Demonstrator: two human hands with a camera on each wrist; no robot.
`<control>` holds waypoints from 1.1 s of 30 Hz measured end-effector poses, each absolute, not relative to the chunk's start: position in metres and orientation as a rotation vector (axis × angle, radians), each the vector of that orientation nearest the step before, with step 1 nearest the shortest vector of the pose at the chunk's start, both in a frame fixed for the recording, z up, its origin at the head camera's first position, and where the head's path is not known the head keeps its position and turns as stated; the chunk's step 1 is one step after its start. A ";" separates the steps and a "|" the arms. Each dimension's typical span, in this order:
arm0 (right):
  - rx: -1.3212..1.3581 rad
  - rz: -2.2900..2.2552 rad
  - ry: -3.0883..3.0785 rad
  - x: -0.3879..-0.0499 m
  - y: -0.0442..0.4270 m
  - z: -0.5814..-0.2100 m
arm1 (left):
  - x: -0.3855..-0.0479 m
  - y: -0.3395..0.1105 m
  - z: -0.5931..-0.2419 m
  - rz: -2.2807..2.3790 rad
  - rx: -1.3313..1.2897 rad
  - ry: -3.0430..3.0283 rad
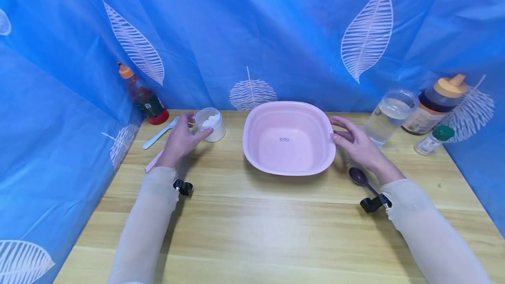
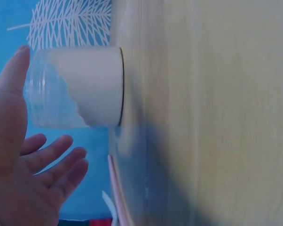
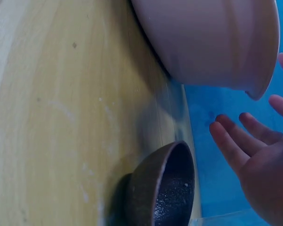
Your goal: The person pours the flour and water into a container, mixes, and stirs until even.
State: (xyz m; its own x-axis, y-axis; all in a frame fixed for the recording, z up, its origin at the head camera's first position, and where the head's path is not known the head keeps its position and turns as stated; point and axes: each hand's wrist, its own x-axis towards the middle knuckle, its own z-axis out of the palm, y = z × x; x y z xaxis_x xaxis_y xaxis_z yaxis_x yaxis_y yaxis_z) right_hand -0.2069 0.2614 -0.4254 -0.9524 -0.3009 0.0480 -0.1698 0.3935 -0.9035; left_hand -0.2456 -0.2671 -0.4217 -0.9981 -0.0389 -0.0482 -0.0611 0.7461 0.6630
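Note:
At the left, a clear jar (image 1: 213,127) of white powder stands on the wooden table; my left hand (image 1: 183,138) is beside it, thumb and fingers spread around its near side. In the left wrist view the jar (image 2: 85,87) stands between the thumb and the relaxed fingers of the left hand (image 2: 24,155), which do not close on it. A pink basin (image 1: 289,143) sits at the centre. My right hand (image 1: 359,146) is at its right rim, fingers extended. The right wrist view shows the right hand (image 3: 268,165) with spread fingers just off the basin (image 3: 212,42).
Left: red sauce bottle (image 1: 147,100), pale blue fork (image 1: 159,133), pink utensil (image 1: 154,161). Right: clear container of liquid (image 1: 384,119), dark spoon (image 1: 358,176), orange-capped bottle (image 1: 430,106), green-capped shaker (image 1: 433,140). A blue curtain (image 1: 205,34) hangs behind the table (image 1: 276,227).

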 end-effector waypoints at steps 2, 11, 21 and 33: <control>-0.434 -1.607 2.504 -0.207 0.262 -0.426 | -0.250 -0.269 -0.427 1.171 -0.051 2.841; -0.484 -1.590 2.445 -0.211 0.261 -0.432 | -0.264 -0.278 -0.443 1.403 0.035 2.646; -0.433 -1.547 2.444 -0.211 0.262 -0.430 | -0.270 -0.269 -0.439 1.515 0.067 2.521; -0.438 -1.596 2.429 -0.212 0.259 -0.433 | -0.276 -0.268 -0.446 1.536 0.004 2.482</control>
